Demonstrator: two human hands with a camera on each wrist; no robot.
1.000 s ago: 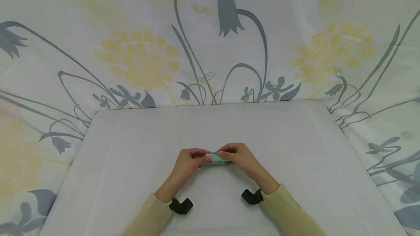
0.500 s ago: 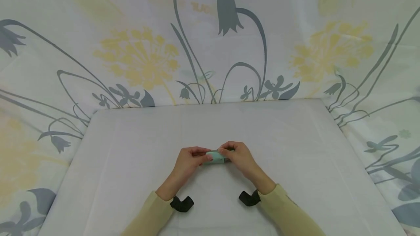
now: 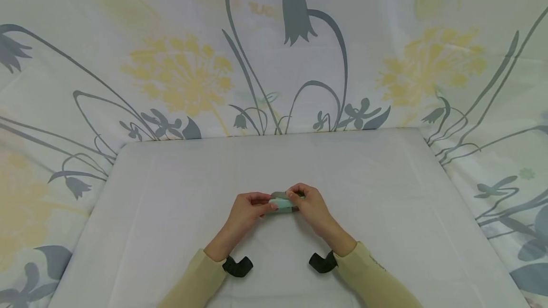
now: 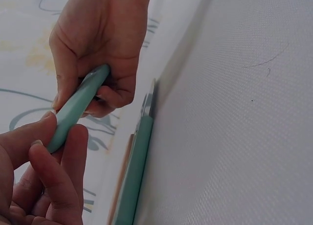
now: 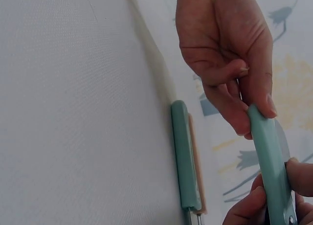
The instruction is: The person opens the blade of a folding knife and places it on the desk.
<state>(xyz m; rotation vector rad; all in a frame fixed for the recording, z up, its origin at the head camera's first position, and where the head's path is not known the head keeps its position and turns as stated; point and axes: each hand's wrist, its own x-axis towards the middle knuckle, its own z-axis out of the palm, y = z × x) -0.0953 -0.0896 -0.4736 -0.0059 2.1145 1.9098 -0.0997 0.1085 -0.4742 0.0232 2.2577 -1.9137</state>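
Observation:
Both hands hold a folding knife with a mint-green handle (image 3: 281,202) just above the table. My left hand (image 3: 246,210) pinches one end of the handle between thumb and fingers. At the pivot end, my right hand (image 3: 314,206) grips it, thumb and fingers close to the rivet. A grey blade (image 5: 282,137) stands partly out of the handle along its far side. Below the knife, a second mint-green-handled tool (image 4: 134,171) with a narrow metal end lies on the table, beside a tan strip (image 5: 196,166).
A white cloth covers the table (image 3: 192,170). Behind it hangs a flower-patterned curtain (image 3: 274,61), which also runs along both sides. Black wrist mounts (image 3: 238,267) stick out from the light yellow sleeves (image 3: 372,274).
The blade has swung farther out of the handle and shows more now. My right hand has shifted slightly up and to the left; the left hand has stayed nearly still.

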